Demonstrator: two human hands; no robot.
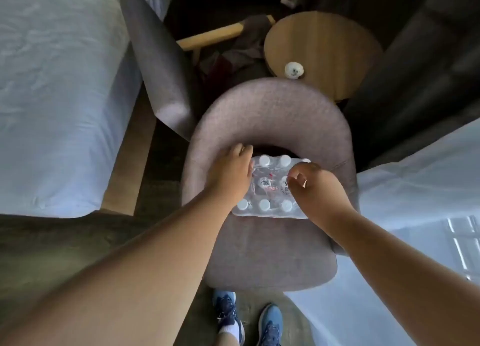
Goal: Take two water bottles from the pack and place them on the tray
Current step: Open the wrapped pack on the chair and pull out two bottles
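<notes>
A shrink-wrapped pack of water bottles (pixel 270 189) with white caps lies on the seat of a mauve armchair (pixel 270 254). My left hand (pixel 231 174) rests on the pack's left side, fingers curled over its edge. My right hand (pixel 314 184) hovers at the pack's right side with thumb and fingers pinched on the plastic wrap. Both hands hide part of the pack. No tray is in view.
A round wooden side table (pixel 332 44) with a small white plush toy (pixel 294 70) stands behind the chair. A second chair (pixel 158 67) stands at the left beside a bed (pixel 57 99). White bedding (pixel 415 215) lies at the right. My shoes (pixel 246 319) are below the seat.
</notes>
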